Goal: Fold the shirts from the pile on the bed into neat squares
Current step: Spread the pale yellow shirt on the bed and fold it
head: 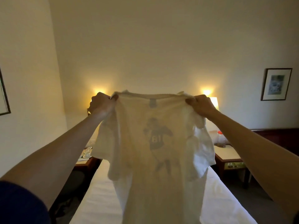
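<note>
1. On the left nightstand, beside the bed, sit a cup and some small items; nothing printed on them can be read.
2. The left hand is raised at arm's length, its fingers curled tight and pinching the shoulder seam of the white T-shirt, just beside the collar.
3. The shirt hangs full length between the two hands, stretched across the shoulders and held up in the air over the white bed; its sleeves droop at either side and its lower part drops out of the bottom of the view.
4. Showing through the thin cloth is a print of a football player with the number "81" on the jersey — the only writing that can be made out. A small tag sits inside the collar, too blurred to read.
5. The right hand mirrors the other, fingers and thumb closed on the opposite shoulder seam.
6. I judge this the opening step for this shirt — it is held up and straightened, with no fold made yet. The next move calls for laying it flat on the bed, print down, then bringing the sleeves and sides inward.
7. The right nightstand carries a red-lidded jar; its label cannot be read. The pile itself is not in view.
</note>
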The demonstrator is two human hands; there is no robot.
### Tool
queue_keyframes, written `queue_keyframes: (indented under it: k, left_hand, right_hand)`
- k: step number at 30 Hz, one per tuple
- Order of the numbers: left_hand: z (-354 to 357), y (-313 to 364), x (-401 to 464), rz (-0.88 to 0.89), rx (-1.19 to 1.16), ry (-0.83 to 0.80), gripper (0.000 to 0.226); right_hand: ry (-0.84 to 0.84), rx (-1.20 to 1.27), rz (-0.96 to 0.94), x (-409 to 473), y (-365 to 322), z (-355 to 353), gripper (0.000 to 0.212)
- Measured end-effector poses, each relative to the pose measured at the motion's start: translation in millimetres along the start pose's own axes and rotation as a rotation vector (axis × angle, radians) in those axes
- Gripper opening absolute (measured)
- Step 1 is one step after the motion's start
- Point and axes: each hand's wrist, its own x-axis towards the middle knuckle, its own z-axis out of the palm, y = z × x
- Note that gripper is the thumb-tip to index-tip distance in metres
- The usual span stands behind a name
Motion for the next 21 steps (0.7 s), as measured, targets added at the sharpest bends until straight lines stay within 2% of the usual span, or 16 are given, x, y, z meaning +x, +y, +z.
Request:
queue_keyframes:
  k: [2, 5, 9, 12, 21]
  left_hand:
    - [-4, 1, 1, -0.079, -0.037, -0.030, 0.041]
    - [-8, 3, 3, -0.106, -0.271, 0.003, 0.038]
    - [-6, -2, -2, -0.235, -0.575, -0.114, 0.032]
    - [4, -19, -8, -0.219, -0.708, -0.141, 0.022]
    - [46, -86, -46, -0.274, -0.679, -0.203, 0.019]
  right_hand:
    - [-0.055, -0.008, 0.051, 0, -2, 1, 0.033]
    - [0.085, 0.095, 0.044, 3, -6, -3, 0.031]
    - [-0.100, 0.055, 0.059, 1, -11, 1, 0.039]
    - [-0.028, 0.075, 0.038, -10, -11, 9, 0.038]
    - [-0.180, 0.140, 0.161, -69, 25, 59, 0.035]
